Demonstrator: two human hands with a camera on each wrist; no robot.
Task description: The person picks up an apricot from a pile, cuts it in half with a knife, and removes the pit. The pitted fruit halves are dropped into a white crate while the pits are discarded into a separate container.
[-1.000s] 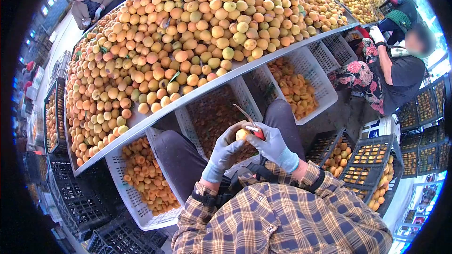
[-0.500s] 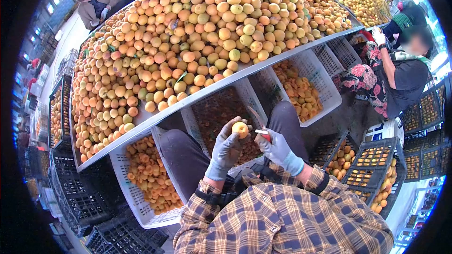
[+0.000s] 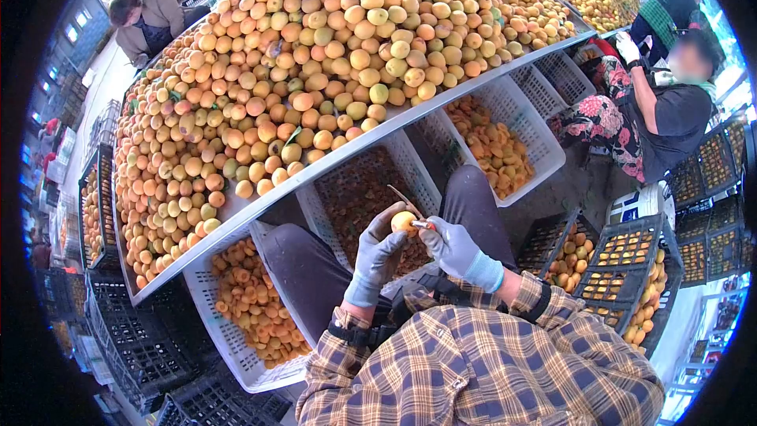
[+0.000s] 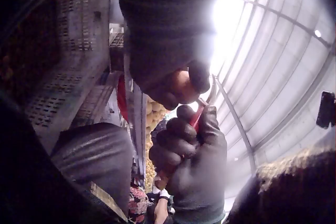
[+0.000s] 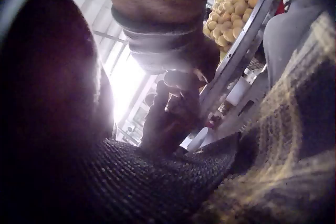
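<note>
Both hands wear grey gloves and meet above the person's lap in the head view. An apricot (image 3: 403,222) is held up in the fingers of the left hand (image 3: 375,259). Close against its right side, the right hand (image 3: 459,254) grips a red-handled knife (image 4: 198,117) with a thin, curved blade. In the left wrist view, the blade rises beside the apricot (image 4: 182,84) and the right hand's fingers curl round the handle. The right wrist view is dark, with the fruit mostly hidden behind the gloves. Below the hands stands a white crate (image 3: 318,207) with dark brown contents.
A metal-edged table (image 3: 359,146) heaped with whole apricots (image 3: 331,55) spans the front. White crates of cut apricots stand at left (image 3: 256,300) and right (image 3: 493,142). Black crates (image 3: 619,268) flank the right side. One person (image 3: 670,114) sits at right, another (image 3: 154,20) at far left.
Half a second ago the hands were apart, the knife clear of the apricot. Now the right hand has moved left, bringing the knife against the fruit, much as one second ago.
</note>
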